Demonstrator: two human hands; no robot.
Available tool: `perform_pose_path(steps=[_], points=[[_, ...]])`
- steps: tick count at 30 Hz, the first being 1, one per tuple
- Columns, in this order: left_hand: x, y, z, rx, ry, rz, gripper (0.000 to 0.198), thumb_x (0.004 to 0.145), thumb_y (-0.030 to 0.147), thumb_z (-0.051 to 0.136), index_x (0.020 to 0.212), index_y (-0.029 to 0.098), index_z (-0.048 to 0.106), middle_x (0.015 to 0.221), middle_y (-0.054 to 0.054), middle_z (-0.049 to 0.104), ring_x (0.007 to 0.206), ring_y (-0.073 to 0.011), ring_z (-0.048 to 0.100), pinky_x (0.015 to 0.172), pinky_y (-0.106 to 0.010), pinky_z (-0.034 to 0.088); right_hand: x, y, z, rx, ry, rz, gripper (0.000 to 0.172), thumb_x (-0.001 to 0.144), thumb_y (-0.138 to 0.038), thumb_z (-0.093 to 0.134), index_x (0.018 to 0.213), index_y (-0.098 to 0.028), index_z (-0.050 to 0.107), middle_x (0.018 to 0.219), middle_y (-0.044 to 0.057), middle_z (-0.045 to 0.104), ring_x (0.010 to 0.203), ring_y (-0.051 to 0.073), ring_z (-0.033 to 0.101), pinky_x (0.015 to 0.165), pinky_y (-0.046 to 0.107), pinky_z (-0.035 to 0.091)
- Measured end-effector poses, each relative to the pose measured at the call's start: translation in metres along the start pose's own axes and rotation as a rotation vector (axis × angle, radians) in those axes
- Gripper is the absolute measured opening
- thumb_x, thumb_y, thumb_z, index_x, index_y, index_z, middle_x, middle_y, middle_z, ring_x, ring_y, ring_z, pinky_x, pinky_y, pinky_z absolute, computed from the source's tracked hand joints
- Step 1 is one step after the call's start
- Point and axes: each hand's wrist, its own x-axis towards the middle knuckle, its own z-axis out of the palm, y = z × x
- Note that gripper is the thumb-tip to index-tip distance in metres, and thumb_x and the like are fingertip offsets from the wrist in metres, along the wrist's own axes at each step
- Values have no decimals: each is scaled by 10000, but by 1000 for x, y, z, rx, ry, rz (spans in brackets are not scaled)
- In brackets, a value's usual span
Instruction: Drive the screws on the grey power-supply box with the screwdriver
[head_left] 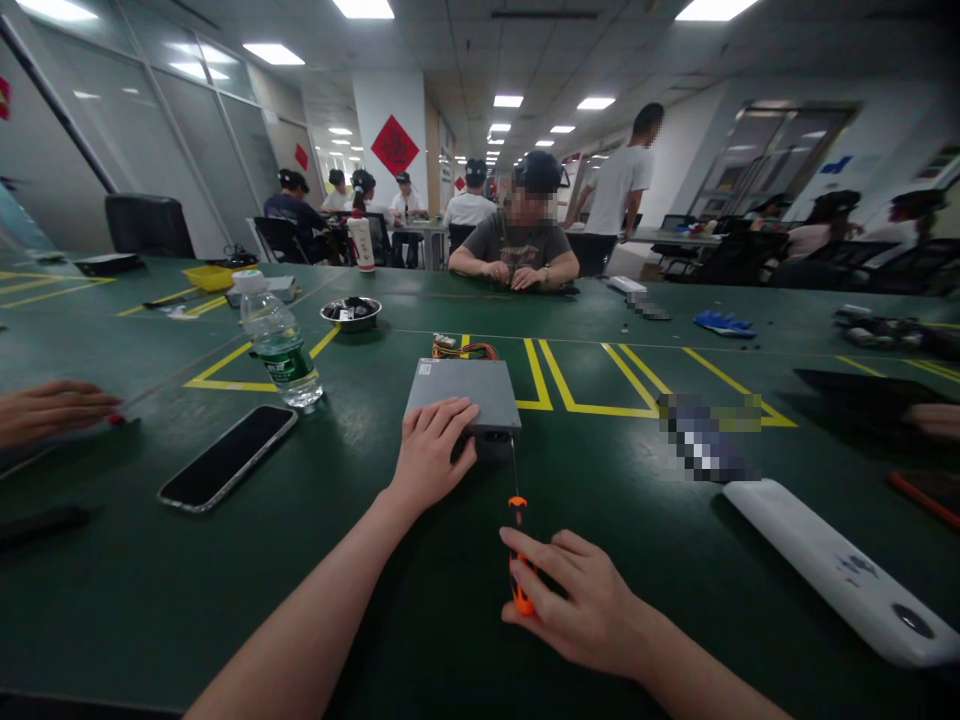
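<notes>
Around seven o'clock, the left hand (435, 450) covers the near left corner of the grey metal box (480, 385); its label (425, 368) is too small for us to read. At five, the fingers of the right hand (577, 585) hide part of the screwdriver (517, 518). Co-workers' hands at nine (56, 410) and three (934, 422) are cut off by the edges, we note.
</notes>
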Motion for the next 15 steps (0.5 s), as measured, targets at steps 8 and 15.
perform_pose_path(steps=[8, 15], points=[[0, 1, 2, 11, 21, -10, 347, 837, 252, 508, 1184, 257, 517, 1226, -36, 576, 1155, -220, 478, 963, -399, 285, -2, 1, -1, 37, -32, 47, 271, 915, -311, 430, 1059, -104, 530, 1087, 182, 617, 887, 201, 627, 757, 333, 510], [0, 1, 3, 19, 36, -15, 329, 835, 257, 521, 1164, 257, 530, 1219, -30, 581, 1148, -214, 483, 957, -395, 289, 1, 0, -1, -24, -20, 2, 209, 900, -267, 475, 1021, -117, 556, 1060, 197, 618, 899, 209, 626, 743, 338, 519]])
